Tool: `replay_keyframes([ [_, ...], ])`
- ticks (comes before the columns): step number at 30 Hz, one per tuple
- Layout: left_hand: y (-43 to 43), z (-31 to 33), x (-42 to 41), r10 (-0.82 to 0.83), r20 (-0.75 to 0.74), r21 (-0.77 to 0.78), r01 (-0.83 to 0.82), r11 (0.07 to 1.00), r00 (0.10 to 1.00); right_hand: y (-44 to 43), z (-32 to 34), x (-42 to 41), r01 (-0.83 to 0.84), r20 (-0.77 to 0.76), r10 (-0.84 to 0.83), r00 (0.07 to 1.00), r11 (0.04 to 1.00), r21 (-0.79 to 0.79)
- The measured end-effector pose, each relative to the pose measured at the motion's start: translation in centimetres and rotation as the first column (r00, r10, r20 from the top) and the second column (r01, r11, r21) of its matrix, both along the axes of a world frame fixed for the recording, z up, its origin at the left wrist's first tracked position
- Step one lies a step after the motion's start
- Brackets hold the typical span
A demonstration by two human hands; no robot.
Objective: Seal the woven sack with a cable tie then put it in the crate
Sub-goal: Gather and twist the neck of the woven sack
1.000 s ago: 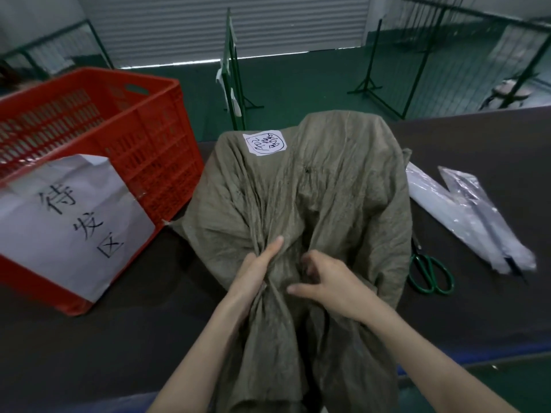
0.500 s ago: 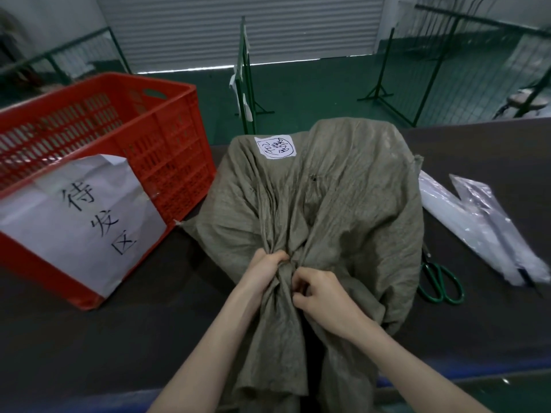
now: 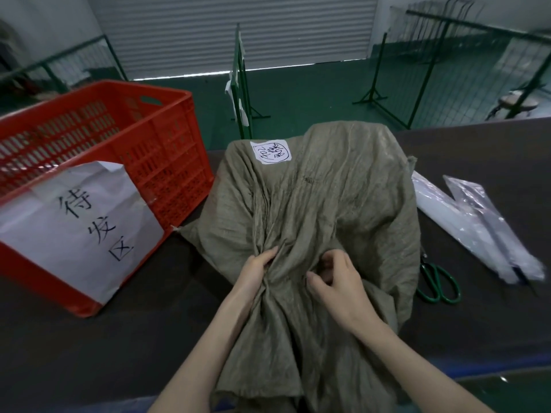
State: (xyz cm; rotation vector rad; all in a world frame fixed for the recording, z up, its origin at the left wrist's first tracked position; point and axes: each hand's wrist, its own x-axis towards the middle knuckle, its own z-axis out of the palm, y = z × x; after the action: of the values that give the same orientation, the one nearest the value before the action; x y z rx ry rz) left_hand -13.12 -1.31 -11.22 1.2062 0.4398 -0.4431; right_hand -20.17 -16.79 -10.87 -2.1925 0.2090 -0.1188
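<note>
So rn I'm bunching the neck of the crumpled olive-green woven sack on the dark table; left hand clenched round it, right hand pinching folds w/ curled fingers. Next prob needs a cable tie, can't see one.

A white paper sheet fixed to the near wall of the red crate carries three large handwritten black characters in a column, reading 待发区. A small white label stuck high on the olive woven sack bears a hand-drawn black ring enclosing scrawled marks; they may begin with "102", but the writing is too small and tilted to read with confidence.
</note>
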Motion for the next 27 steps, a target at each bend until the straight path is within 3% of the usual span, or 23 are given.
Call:
replay_keyframes([
  [2, 0.1, 0.1, -0.1, -0.037, 0.006, -0.035, 0.037, 0.999, 0.999, 0.8, 0.3, 0.6, 0.034, -0.127, 0.006, 0.992, 0.950, 0.311],
  [4, 0.1, 0.5, -0.4, -0.079, 0.004, -0.064, 0.079, 0.995, 0.997, 1.5, 0.3, 1.0, 0.025, -0.153, 0.051, 0.987, 0.890, 0.455],
  [9, -0.4, 1.3, -1.3, -0.160, -0.077, -0.255, 0.135, 0.957, 0.984, 3.3, 1.0, 1.2, -0.082, -0.012, 0.097, 0.995, 0.895, 0.438],
  [12, -1.1, 2.2, -0.7, -0.126, -0.044, -0.418, 0.096, 0.903, 0.991, 4.4, 1.7, 0.8, -0.159, 0.034, 0.157, 0.987, 0.919, 0.362],
  [17, -0.9, 3.1, 0.2, -0.228, 0.039, -0.268, 0.230, 0.935, 0.973, 5.3, 2.1, -0.2, -0.232, 0.056, 0.225, 0.973, 0.952, 0.200],
  [20, -1.2, 3.2, 0.3, -0.326, 0.050, -0.075, 0.329, 0.941, 0.944, 5.2, 2.4, -0.5, -0.259, 0.054, 0.255, 0.965, 0.960, 0.102],
  [23, -1.8, 2.4, 0.7, -0.272, 0.146, 0.120, 0.256, 0.959, 0.951, 4.7, 2.6, -0.6, -0.290, 0.025, 0.289, 0.957, 0.956, 0.041],
  [27, -2.6, 2.0, 0.5, -0.251, 0.198, 0.247, 0.200, 0.948, 0.947, 3.7, 3.4, -1.1, -0.263, 0.019, 0.262, 0.965, 0.963, 0.055],
])
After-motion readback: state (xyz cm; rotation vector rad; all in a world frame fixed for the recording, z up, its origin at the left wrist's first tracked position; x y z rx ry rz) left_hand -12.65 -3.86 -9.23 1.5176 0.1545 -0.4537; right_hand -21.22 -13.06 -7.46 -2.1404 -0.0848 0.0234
